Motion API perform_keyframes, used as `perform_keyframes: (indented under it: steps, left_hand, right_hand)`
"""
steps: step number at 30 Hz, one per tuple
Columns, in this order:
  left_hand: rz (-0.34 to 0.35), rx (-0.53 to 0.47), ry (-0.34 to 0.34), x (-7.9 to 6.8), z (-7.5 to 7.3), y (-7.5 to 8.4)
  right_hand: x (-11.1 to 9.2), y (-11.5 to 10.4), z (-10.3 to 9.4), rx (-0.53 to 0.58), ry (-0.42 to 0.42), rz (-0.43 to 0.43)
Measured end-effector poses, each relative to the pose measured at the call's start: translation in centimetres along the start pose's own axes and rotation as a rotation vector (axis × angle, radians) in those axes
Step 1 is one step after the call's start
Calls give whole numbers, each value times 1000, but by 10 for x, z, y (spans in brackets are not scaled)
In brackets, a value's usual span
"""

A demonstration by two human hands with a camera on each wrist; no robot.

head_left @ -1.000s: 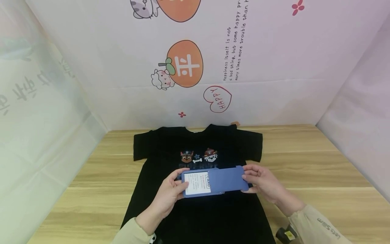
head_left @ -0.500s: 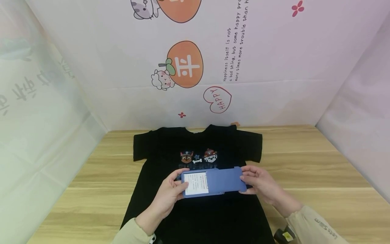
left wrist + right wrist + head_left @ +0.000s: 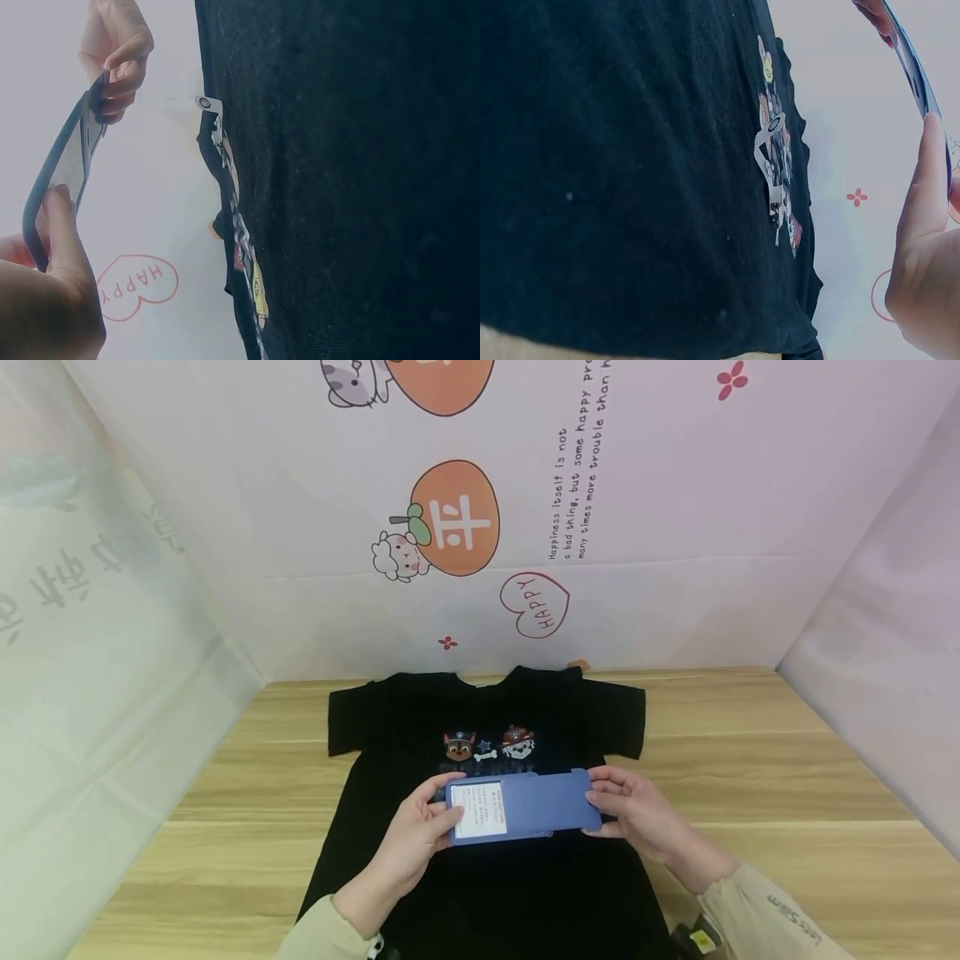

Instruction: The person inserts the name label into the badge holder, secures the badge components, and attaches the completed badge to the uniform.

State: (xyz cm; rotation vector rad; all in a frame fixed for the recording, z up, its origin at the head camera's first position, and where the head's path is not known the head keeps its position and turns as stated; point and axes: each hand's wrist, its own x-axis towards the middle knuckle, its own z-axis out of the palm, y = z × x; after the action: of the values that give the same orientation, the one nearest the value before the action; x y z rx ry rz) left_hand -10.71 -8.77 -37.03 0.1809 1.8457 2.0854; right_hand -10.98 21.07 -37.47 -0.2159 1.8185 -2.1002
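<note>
A blue card holder (image 3: 555, 802) with a sliding cover is held level above a black T-shirt (image 3: 480, 893). A white printed card (image 3: 480, 810) shows in its uncovered left part. My left hand (image 3: 412, 831) grips the holder's left end, thumb on the card. My right hand (image 3: 637, 814) pinches the right end of the cover. Edge-on in the left wrist view, the holder (image 3: 56, 165) stands apart from the shirt. A pale strap with a metal clip (image 3: 775, 195) appears over the shirt's print in the right wrist view; the holder hides it from the head camera.
The shirt lies spread on a wood-grain table (image 3: 757, 760), its cartoon dog print (image 3: 487, 745) facing up. A white printed sheet (image 3: 660, 527) rises behind the table, with pale sheets at both sides. A dark device (image 3: 693, 939) is at the right wrist.
My right hand has moved slightly left, sliding the blue cover over more of the card. The left hand has stayed in place with the holder.
</note>
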Motion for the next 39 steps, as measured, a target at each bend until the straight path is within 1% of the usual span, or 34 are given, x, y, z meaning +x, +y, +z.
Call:
perform_keyframes:
  steps: [10,15,23,28,31,39]
  left_hand:
    - [11,6,7,1,0,0]
    - [24,11,12,1,1,1]
    - [25,5,7,0,2,3]
    - [22,6,13,-1,3,3]
    - [15,3,20,-1,3,3]
    - [24,-2,31,-3,2,1]
  right_hand:
    - [1,-1,2,28,-21,5]
    - [2,-1,4,25,-23,9]
    - [4,0,8,3,-22,1]
    - [5,0,12,8,-35,-7]
    - [6,0,14,11,-32,-7]
    - [8,1,22,36,-25,5]
